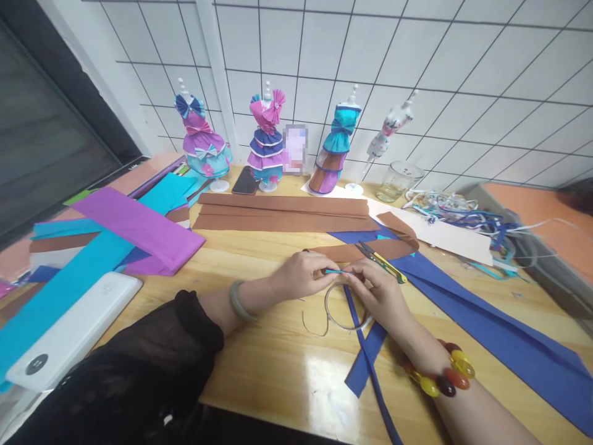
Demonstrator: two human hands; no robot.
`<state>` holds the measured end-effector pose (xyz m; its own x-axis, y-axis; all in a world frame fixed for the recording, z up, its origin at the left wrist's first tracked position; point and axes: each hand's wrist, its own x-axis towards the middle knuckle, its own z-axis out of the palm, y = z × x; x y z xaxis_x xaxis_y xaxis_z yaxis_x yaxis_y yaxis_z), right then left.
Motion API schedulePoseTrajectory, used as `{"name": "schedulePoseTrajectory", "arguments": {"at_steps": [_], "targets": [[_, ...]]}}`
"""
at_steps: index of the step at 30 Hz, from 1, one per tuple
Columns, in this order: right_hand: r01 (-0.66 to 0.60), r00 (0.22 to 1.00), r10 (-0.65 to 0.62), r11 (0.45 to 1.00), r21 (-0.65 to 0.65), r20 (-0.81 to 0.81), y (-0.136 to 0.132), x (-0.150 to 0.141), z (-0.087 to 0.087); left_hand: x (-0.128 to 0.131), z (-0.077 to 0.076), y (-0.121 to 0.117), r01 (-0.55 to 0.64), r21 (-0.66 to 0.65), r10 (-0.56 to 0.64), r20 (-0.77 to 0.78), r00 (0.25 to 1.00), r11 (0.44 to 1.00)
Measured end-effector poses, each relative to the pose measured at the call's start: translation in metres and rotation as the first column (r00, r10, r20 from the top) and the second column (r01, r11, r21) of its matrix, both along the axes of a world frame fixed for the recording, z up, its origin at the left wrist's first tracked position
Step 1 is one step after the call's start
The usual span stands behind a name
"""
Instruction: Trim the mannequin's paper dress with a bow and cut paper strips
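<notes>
Over the middle of the table, my left hand (303, 275) pinches one end of a small, narrow blue strip (334, 271). The fingertips of my right hand (377, 287) close on its other end; whether it is paper or fabric I cannot tell. Under my right hand lies a thin wire ring (327, 304) with a loose tail. A long dark blue ribbon (370, 364) runs from beneath the fingers to the table's front edge, crossing a short blue piece (365, 358). Yellow and black thread snips (391, 270) rest just beyond my right hand, on a folded brown strip (393, 247).
Several miniature dress forms (340, 142) stand along the tiled wall, beside a glass jar (401, 179) and a phone (245, 180). Coloured sheets (143, 228) and a white device (83, 327) cover the left. Tangled ribbons (445, 207) and a wide blue strip (491, 334) lie right.
</notes>
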<state>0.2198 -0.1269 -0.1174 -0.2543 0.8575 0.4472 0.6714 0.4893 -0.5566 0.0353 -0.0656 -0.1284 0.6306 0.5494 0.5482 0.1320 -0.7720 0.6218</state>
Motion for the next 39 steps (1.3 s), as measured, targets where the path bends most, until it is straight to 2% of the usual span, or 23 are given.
{"name": "schedulePoseTrajectory", "arguments": {"at_steps": [4,7,10,12,15,18,21,25,29,33,39], "targets": [[0.039,0.997,-0.039,0.999,0.005,0.07,0.003,0.008,0.0,-0.001,0.0,0.0,-0.056,-0.059,0.057,0.01,0.998,0.997],[0.23,0.965,-0.236,0.971,0.069,0.113,0.008,0.026,0.004,0.0,0.0,0.0,-0.153,-0.178,0.159,0.023,0.987,0.972],[0.425,0.888,-0.431,0.902,0.073,0.159,0.012,0.044,0.013,0.0,0.001,0.003,-0.21,-0.313,0.23,0.031,0.973,0.926],[0.478,0.852,-0.472,0.878,0.032,0.228,0.012,0.051,0.018,0.001,0.0,0.005,-0.231,-0.393,0.266,0.035,0.963,0.89],[0.489,0.837,-0.462,0.872,-0.023,0.292,0.01,0.053,0.02,0.001,-0.003,0.008,-0.227,-0.503,0.293,0.055,0.954,0.834],[0.435,0.872,-0.394,0.896,-0.091,0.29,0.008,0.048,0.017,0.001,-0.006,0.012,-0.181,-0.586,0.291,0.098,0.952,0.79],[0.258,0.949,-0.195,0.933,-0.253,0.247,0.005,0.038,0.016,0.001,-0.008,0.015,-0.15,-0.622,0.285,0.123,0.951,0.768],[0.065,0.98,0.013,0.92,-0.387,0.197,-0.004,0.015,0.021,0.001,-0.009,0.016,-0.148,-0.632,0.292,0.13,0.947,0.761],[-0.095,0.972,0.182,0.882,-0.462,0.148,-0.013,-0.005,0.032,0.002,-0.01,0.016,-0.159,-0.631,0.301,0.124,0.946,0.759],[-0.293,0.909,0.398,0.822,-0.488,0.125,-0.018,-0.015,0.037,0.002,-0.008,0.015,-0.143,-0.642,0.294,0.135,0.946,0.753],[-0.318,0.877,0.439,0.834,-0.45,0.194,-0.021,-0.019,0.032,0.002,-0.005,0.011,-0.143,-0.589,0.261,0.12,0.958,0.795]]}}
